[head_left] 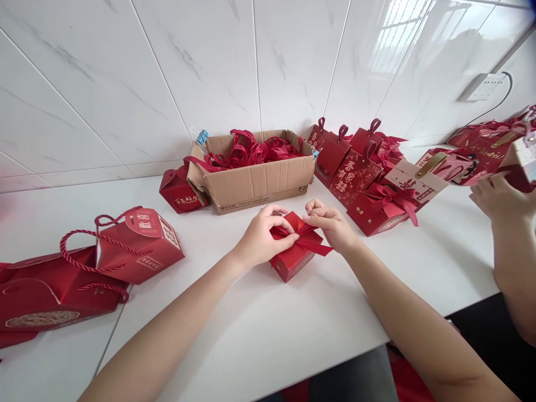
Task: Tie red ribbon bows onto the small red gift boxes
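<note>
Left hand (pixel 268 237) pinches the red ribbon (pixel 320 247) tied round a small red gift box (pixel 291 265), centred on the bench (pixel 251 329); right hand (pixel 335 226), at two o'clock, seems to pinch it too. Box looks light, crushable; the soft, slippery ribbon is best held near its knot. Cardboard carton (pixel 259 184) at eleven.

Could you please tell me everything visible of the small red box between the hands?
The small red box looks like glossy card. It sits angled on the white table, in front of the cardboard carton. Red ribbon lies across its top, one tail reaching past its right side. The left hand is on the ribbon, hiding part of the box; the right hand is near the far right corner, contact unclear.
</note>
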Action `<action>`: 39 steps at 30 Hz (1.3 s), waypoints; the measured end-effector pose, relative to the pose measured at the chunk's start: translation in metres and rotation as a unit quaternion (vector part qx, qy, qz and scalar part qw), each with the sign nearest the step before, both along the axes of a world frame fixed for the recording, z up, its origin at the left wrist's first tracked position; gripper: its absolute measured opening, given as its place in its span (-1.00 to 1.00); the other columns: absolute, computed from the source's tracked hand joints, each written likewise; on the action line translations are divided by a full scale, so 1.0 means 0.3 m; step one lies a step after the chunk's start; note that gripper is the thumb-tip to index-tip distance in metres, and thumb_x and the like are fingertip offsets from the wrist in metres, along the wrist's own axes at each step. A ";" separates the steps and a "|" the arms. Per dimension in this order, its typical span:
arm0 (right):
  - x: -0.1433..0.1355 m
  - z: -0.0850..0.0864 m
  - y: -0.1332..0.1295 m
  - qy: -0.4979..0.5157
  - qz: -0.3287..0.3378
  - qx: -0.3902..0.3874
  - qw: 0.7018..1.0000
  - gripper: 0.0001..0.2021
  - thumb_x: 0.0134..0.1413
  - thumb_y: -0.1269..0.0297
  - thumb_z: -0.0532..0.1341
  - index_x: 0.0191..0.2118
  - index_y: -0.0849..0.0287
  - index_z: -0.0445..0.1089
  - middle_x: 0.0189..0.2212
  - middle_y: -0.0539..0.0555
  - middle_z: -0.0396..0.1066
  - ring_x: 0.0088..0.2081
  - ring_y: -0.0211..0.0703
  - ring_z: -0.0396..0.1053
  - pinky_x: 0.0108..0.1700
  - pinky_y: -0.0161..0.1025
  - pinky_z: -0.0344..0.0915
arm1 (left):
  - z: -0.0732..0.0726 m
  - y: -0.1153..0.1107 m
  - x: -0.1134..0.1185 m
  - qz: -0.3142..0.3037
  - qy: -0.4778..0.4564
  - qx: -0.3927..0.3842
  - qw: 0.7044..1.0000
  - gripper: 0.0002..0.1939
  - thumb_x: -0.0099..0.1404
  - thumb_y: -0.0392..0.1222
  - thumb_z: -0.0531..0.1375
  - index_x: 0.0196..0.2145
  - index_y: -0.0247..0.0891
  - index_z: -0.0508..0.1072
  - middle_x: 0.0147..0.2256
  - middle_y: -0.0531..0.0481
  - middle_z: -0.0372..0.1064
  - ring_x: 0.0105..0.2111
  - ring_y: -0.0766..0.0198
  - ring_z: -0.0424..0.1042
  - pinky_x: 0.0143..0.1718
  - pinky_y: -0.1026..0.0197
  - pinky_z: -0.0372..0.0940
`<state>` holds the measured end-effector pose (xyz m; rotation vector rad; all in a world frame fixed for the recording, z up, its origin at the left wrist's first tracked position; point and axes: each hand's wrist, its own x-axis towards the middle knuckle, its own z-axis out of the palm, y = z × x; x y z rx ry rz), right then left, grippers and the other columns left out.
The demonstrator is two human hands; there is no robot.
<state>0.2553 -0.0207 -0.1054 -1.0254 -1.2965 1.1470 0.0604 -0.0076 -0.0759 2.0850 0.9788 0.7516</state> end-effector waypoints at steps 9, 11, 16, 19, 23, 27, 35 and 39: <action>0.000 0.003 -0.005 0.031 0.022 -0.016 0.999 -0.57 -0.09 0.14 0.34 -0.71 0.19 0.12 -0.46 -0.04 0.04 -0.41 -0.27 0.06 -0.33 -0.24 0.04 | 0.007 0.011 -0.001 0.013 -0.008 -0.030 0.999 -0.78 0.15 0.01 0.26 -0.34 -0.17 0.48 -0.08 -0.03 0.33 -0.08 0.18 0.36 -0.04 0.16 0.25; -0.001 0.007 -0.005 0.050 0.032 -0.025 0.998 -0.58 -0.06 0.06 0.32 -0.67 0.19 0.16 -0.48 -0.05 0.05 -0.46 -0.31 0.05 -0.38 -0.25 0.04 | 0.016 0.027 -0.016 0.048 -0.018 -0.034 0.998 -0.67 0.18 0.14 0.20 -0.27 -0.16 0.41 -0.16 -0.01 0.36 -0.15 0.20 0.36 -0.15 0.18 0.26; 0.008 0.012 -0.005 0.051 0.034 -0.044 0.997 -0.62 -0.01 -0.02 0.27 -0.55 0.16 0.20 -0.59 -0.11 0.05 -0.56 -0.36 0.02 -0.51 -0.31 -0.02 | 0.039 0.061 -0.056 0.104 0.064 -0.075 0.990 -0.39 0.28 0.37 -0.17 -0.62 -0.21 0.03 -0.60 0.07 0.03 -0.56 0.30 0.11 -0.50 0.21 -0.01; 0.009 0.014 -0.009 0.039 0.038 -0.046 0.997 -0.67 -0.03 0.02 0.30 -0.46 0.14 0.21 -0.61 -0.15 0.10 -0.60 -0.40 -0.01 -0.56 -0.35 -0.06 | 0.042 0.053 -0.055 0.089 0.078 -0.082 0.990 -0.36 0.25 0.39 -0.15 -0.64 -0.23 -0.11 -0.63 0.10 -0.14 -0.61 0.34 -0.05 -0.53 0.21 -0.13; -0.002 0.025 -0.022 0.024 0.034 -0.036 0.998 -0.65 -0.03 0.03 0.31 -0.44 0.12 0.17 -0.64 -0.17 0.08 -0.63 -0.41 -0.01 -0.59 -0.37 -0.06 | 0.036 0.029 -0.035 0.091 0.054 -0.053 0.993 -0.39 0.22 0.33 0.01 -0.64 -0.23 -0.06 -0.64 0.11 -0.10 -0.63 0.36 -0.04 -0.55 0.22 -0.13; -0.019 0.034 -0.032 -0.001 -0.010 -0.022 1.000 -0.63 -0.09 0.06 0.35 -0.46 0.12 0.15 -0.67 -0.19 0.04 -0.65 -0.42 -0.02 -0.61 -0.38 -0.05 | 0.026 0.023 -0.023 0.114 0.059 -0.023 0.991 -0.46 0.22 0.23 0.08 -0.65 -0.23 0.07 -0.65 0.11 0.06 -0.60 0.34 0.10 -0.54 0.23 -0.02; -0.031 0.039 -0.043 -0.015 -0.038 0.043 0.998 -0.68 -0.06 0.19 0.34 -0.42 0.09 0.13 -0.67 -0.20 0.04 -0.64 -0.41 -0.02 -0.58 -0.38 -0.03 | 0.016 0.038 -0.027 0.094 0.043 0.098 0.990 -0.74 0.25 -0.11 0.12 -0.55 -0.25 0.28 -0.42 0.03 0.28 -0.46 0.31 0.29 -0.42 0.24 0.19; -0.037 0.039 -0.052 -0.063 -0.054 0.083 0.993 -0.68 -0.04 0.22 0.31 -0.45 0.09 0.08 -0.64 -0.17 0.05 -0.60 -0.38 -0.01 -0.56 -0.36 0.01 | 0.014 0.034 -0.030 0.090 0.062 0.139 0.984 -0.75 0.28 -0.19 0.07 -0.55 -0.24 0.22 -0.43 0.03 0.24 -0.46 0.30 0.28 -0.40 0.23 0.20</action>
